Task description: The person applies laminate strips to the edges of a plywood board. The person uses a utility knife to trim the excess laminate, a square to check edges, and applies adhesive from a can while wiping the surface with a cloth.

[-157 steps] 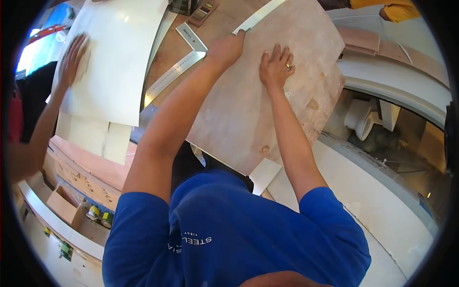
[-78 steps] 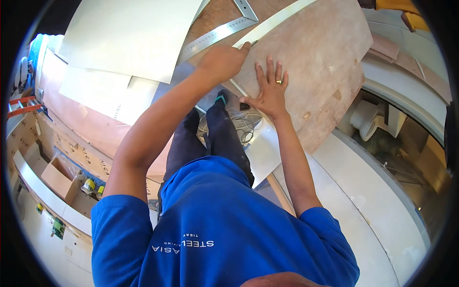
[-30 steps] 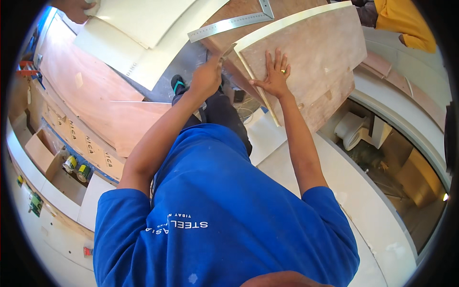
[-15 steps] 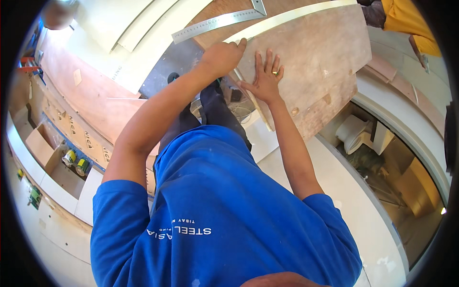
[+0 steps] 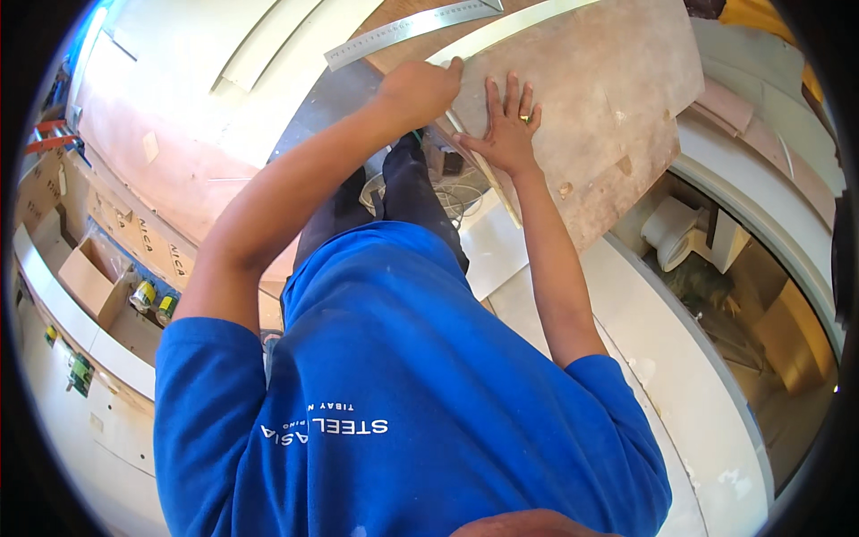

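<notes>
Plywood board [image 5: 582, 98]: stiff, broad, probably heavy; right hand [image 5: 507, 134] flat, fingers spread; left hand [image 5: 420, 89] closed at its near-left edge, the best hold.

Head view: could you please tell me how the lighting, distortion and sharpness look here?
Head view: bright daylight, the white panels nearly washed out; fisheye bends the ruler and the board edges toward a black rim; left hand and right hand on the board look sharp, with soft shadows beside them.
</notes>
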Motion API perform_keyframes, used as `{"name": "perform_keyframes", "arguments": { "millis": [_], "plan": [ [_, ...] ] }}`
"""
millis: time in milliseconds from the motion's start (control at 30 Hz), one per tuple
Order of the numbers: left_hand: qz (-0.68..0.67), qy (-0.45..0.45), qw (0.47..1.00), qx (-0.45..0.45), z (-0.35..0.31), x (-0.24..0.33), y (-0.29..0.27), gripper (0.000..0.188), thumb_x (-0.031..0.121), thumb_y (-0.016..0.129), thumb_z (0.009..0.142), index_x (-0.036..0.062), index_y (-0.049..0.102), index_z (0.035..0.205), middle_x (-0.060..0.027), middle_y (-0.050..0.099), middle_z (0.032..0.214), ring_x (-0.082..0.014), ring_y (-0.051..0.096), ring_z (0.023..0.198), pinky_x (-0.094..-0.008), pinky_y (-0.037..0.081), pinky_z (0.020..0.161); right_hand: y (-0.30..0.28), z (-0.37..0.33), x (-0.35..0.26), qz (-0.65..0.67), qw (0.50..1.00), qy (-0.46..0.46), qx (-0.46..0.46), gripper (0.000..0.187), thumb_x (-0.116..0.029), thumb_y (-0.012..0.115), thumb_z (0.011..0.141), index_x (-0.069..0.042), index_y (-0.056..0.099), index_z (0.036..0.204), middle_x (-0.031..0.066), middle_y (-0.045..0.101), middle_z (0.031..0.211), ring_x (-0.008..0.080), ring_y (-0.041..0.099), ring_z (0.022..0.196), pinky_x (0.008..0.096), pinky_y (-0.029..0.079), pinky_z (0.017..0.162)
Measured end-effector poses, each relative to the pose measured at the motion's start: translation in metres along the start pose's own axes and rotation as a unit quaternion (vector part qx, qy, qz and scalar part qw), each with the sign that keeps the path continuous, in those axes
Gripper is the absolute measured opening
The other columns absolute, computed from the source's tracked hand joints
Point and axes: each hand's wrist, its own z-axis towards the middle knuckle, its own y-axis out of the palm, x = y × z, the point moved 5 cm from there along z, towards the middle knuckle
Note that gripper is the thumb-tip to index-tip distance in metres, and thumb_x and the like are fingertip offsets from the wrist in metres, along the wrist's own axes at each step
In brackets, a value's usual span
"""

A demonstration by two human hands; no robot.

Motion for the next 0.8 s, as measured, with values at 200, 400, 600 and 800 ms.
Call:
{"name": "perform_keyframes", "arguments": {
  "millis": [200,400,600,800],
  "plan": [
    [-0.042,-0.056,0.996,-0.059,-0.068,-0.02,0.003,0.056,0.01,0.056,0.093,-0.0035,0.045,0.146,-0.0215,0.073,0.086,-0.0384,0.073,0.081,-0.0486,0.058,0.067,0.005,0.003,0.003,0.019,1.0,0.001,-0.009,0.124,-0.075,0.075,0.069,-0.023,0.019,0.167,0.0166,-0.005,0.174,0.0475,-0.01,0.157,0.0715,-0.004,0.117],
    [-0.059,-0.16,0.984,-0.053,-0.124,-0.029,-0.051,0.051,0.011,0.053,0.097,0.0047,0.047,0.147,-0.0242,0.071,0.086,-0.0397,0.071,0.082,-0.0497,0.055,0.069,0.002,0.001,-0.003,0.023,1.0,-0.009,-0.001,0.13,-0.079,0.076,0.065,-0.023,0.018,0.167,0.0181,-0.004,0.174,0.0471,-0.012,0.157,0.072,-0.005,0.116],
    [-0.52,-0.235,0.821,0.027,-0.159,-0.075,0.016,0.029,0.018,0.057,0.102,0.0037,0.067,0.125,-0.0091,0.068,0.082,-0.0204,0.065,0.077,-0.0351,0.051,0.07,-0.019,0.001,0.005,0.101,0.993,-0.019,0.059,0.099,-0.059,0.083,0.075,-0.018,0.044,0.157,0.0204,0.022,0.168,0.0461,0.013,0.156,0.0625,0.014,0.12],
    [-0.537,-0.223,0.779,0.235,-0.061,-0.056,0.075,0.025,0.016,0.065,0.097,-0.0002,0.071,0.115,-0.0153,0.07,0.097,-0.0246,0.066,0.09,-0.0384,0.052,0.079,-0.061,0.037,0.091,0.123,0.982,0.054,0.135,0.093,-0.054,0.081,0.08,-0.016,0.043,0.156,0.0213,0.027,0.165,0.0434,0.028,0.151,0.0613,0.024,0.117]
  ]
}}
